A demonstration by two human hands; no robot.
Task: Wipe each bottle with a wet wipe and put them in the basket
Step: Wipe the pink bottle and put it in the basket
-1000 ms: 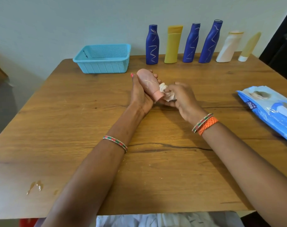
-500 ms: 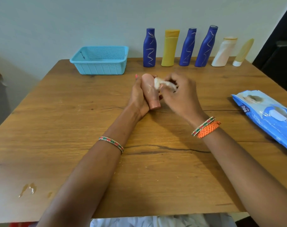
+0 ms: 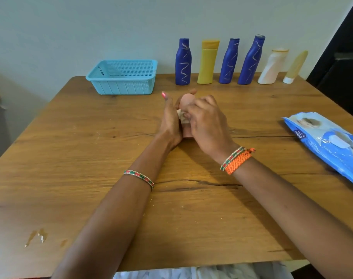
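A small pink bottle [image 3: 187,99] stands cap down at the middle of the wooden table [image 3: 70,158]. My left hand [image 3: 170,119] holds it from the left. My right hand [image 3: 206,121] grips a crumpled wet wipe [image 3: 183,118] and presses it against the bottle's near side, hiding most of the bottle. A light blue mesh basket [image 3: 122,79] sits at the back left with nothing visible in it. Along the back edge stand three dark blue bottles [image 3: 183,62], a yellow bottle [image 3: 208,62], a white bottle [image 3: 272,67] and a pale yellow tube [image 3: 295,67].
A blue pack of wet wipes [image 3: 328,141] lies at the table's right edge. A small wet smear [image 3: 37,236] marks the near left of the table. A wall runs right behind the bottles, and dark furniture [image 3: 344,63] stands to the right.
My right hand has carried the wipe from the bottle's cap end up and across to its near left side. The bottle went from tilted to upright in my left hand.
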